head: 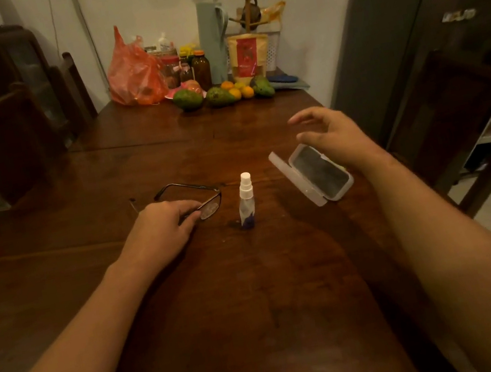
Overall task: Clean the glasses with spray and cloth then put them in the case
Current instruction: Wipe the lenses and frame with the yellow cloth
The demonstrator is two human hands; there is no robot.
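Everything turns on the spray bottle (247, 200), standing upright on the tabletop (254, 282) between the two hands. Just left of it lie the glasses (211, 207), their length running away from the bottle to the left, with the nearest lens close to its base. The left hand (159, 227) rests over them, its fingers curled and pinching at that lens. To the bottle's right the case (344, 188) lies open with something dark inside, likely the cloth (317, 173). The right hand (333, 134) hovers above it, fingers spread and holding nothing, so it seems the hand free to reach bottle or cloth.
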